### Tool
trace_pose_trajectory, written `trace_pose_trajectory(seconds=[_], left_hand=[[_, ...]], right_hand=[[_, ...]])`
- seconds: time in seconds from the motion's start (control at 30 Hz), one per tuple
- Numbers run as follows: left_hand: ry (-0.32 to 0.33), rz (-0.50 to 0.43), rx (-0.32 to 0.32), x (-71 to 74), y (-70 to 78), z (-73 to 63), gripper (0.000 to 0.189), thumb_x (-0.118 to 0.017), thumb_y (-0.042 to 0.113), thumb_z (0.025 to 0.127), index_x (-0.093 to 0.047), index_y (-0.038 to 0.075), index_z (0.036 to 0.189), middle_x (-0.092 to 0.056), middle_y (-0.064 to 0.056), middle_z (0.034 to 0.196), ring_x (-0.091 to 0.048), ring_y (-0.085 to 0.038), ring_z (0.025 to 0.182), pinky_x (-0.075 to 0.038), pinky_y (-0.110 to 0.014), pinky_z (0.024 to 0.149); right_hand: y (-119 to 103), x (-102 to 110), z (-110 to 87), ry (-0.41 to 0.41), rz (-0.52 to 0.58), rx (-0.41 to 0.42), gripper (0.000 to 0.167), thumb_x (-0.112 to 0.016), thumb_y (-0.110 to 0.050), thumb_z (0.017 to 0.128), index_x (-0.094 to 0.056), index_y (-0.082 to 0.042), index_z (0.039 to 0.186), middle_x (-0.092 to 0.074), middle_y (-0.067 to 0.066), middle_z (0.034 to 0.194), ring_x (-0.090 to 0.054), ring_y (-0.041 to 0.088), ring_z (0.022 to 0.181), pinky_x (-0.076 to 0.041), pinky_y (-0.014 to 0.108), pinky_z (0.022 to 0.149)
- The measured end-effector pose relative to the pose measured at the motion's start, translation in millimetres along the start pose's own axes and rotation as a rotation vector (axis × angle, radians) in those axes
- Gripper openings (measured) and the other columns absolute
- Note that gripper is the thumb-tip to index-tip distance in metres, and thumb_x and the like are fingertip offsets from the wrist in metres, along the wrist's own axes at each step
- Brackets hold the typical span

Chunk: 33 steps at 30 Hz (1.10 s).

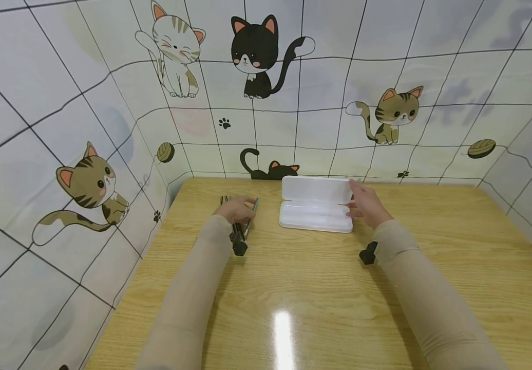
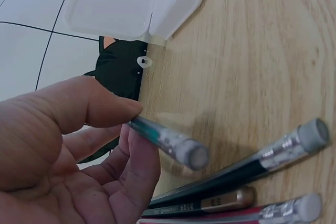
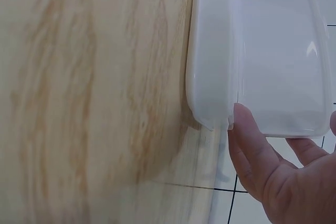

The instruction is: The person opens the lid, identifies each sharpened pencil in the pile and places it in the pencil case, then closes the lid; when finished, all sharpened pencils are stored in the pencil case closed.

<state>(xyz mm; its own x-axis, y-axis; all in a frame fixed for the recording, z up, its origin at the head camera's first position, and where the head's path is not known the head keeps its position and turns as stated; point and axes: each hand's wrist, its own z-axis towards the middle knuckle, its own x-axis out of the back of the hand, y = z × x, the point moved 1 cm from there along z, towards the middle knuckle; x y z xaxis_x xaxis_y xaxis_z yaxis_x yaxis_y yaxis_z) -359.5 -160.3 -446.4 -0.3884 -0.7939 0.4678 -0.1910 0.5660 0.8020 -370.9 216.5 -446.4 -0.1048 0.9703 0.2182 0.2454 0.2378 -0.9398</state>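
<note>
My left hand [image 1: 237,209] pinches a teal pencil [image 2: 157,136] between thumb and fingers; its eraser end points away from the hand. Just below it on the table lie more pencils: a dark one with a grey eraser [image 2: 226,181], one with a gold end [image 2: 231,200] and a red one [image 2: 268,215]. A white plastic pencil case [image 1: 314,218] stands with its lid [image 1: 317,190] raised, nothing visible inside. At the case's right end my right hand [image 1: 366,204] holds the lid's edge, one fingertip at the hinge.
The wooden table [image 1: 312,277] runs up to a wall covering [image 1: 330,87] printed with cats and grid lines, close behind the case. A black wrist device [image 1: 239,245] sits under the left wrist, another black device [image 1: 367,254] under the right.
</note>
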Motion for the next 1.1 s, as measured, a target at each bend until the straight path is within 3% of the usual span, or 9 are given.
trace_pose_trajectory(seconds=[0.27, 0.5, 0.73, 1.1], left_hand=[[0.020, -0.002, -0.044, -1.0, -1.2, 0.0, 0.064, -0.063, 0.000, 0.094, -0.044, 0.013, 0.153, -0.052, -0.020, 0.140, -0.060, -0.020, 0.086, -0.056, -0.035, 0.083], [0.065, -0.026, -0.097, -3.5, -2.2, 0.9, 0.062, -0.061, 0.000, 0.095, -0.044, 0.016, 0.152, -0.053, -0.016, 0.132, -0.060, -0.024, 0.095, -0.055, -0.039, 0.084], [0.078, -0.073, -0.204, -5.8, 2.1, -1.5, 0.062, -0.063, -0.002, 0.096, -0.046, 0.017, 0.153, -0.054, -0.016, 0.126, -0.060, -0.028, 0.103, -0.055, -0.044, 0.090], [0.070, -0.088, -0.297, -7.7, 5.4, 2.5, 0.062, -0.064, -0.006, 0.095, -0.047, 0.015, 0.151, -0.054, -0.014, 0.121, -0.058, -0.027, 0.109, -0.055, -0.036, 0.089]], right_hand=[[2.6, 0.2, -0.7, -0.003, -0.005, 0.007, 0.086, -0.032, -0.066, 0.102, -0.007, -0.013, 0.164, -0.009, 0.023, 0.166, -0.034, 0.047, 0.140, -0.046, 0.051, 0.106], [3.5, 1.1, -0.9, -0.003, -0.009, 0.013, 0.086, -0.032, -0.066, 0.102, -0.007, -0.012, 0.164, -0.006, 0.022, 0.167, -0.035, 0.046, 0.140, -0.045, 0.051, 0.106], [4.1, 1.9, 0.0, -0.009, -0.018, 0.020, 0.087, -0.032, -0.066, 0.102, -0.007, -0.009, 0.164, -0.006, 0.023, 0.166, -0.034, 0.047, 0.140, -0.045, 0.051, 0.107], [1.3, 0.0, -1.2, 0.003, -0.006, 0.007, 0.087, -0.033, -0.066, 0.102, -0.007, -0.011, 0.164, -0.008, 0.022, 0.166, -0.034, 0.045, 0.140, -0.045, 0.051, 0.107]])
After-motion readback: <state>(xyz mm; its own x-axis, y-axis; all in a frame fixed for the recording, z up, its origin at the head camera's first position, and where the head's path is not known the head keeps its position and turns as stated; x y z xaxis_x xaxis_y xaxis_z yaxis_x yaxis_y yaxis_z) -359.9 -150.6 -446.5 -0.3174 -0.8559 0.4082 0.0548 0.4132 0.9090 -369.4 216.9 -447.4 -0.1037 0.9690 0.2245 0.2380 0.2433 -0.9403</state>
